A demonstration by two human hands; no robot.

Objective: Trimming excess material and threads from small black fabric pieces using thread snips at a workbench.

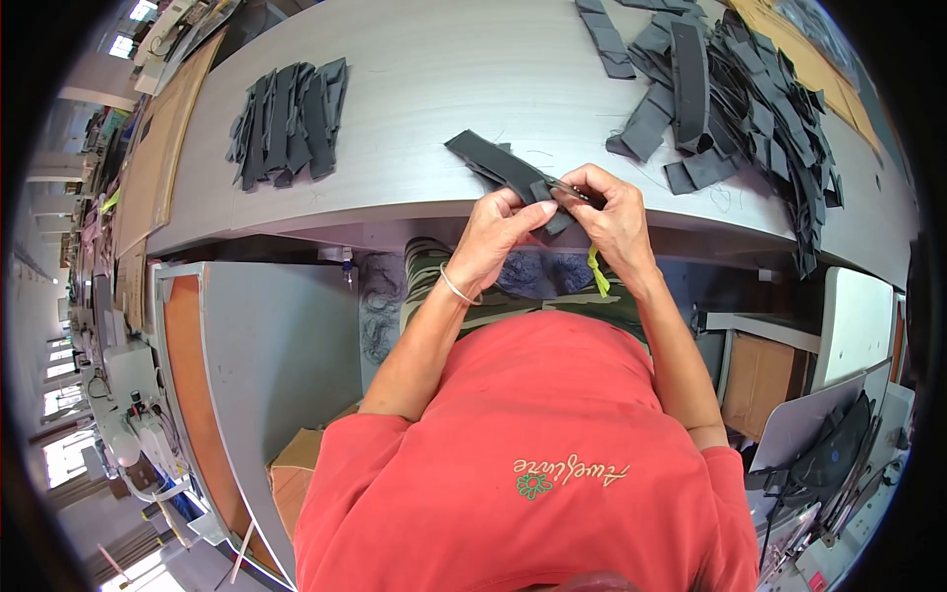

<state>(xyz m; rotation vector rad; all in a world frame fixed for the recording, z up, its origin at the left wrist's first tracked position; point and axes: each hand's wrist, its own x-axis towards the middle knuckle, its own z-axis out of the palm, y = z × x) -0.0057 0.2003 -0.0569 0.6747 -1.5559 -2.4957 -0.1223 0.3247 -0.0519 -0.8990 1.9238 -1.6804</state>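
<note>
While both hands pinch | dark fabric strip (pixel 503 168) | flat, matte, long

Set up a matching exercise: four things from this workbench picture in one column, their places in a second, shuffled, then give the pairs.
1. small neat stack of dark strips
2. big loose heap of dark strips
3. dark strip
4. yellow-green tag

A. between both hands at the table edge
B. far right of the table
C. hanging below the right hand
D. far left of the table

Pairs: 1-D, 2-B, 3-A, 4-C
</note>
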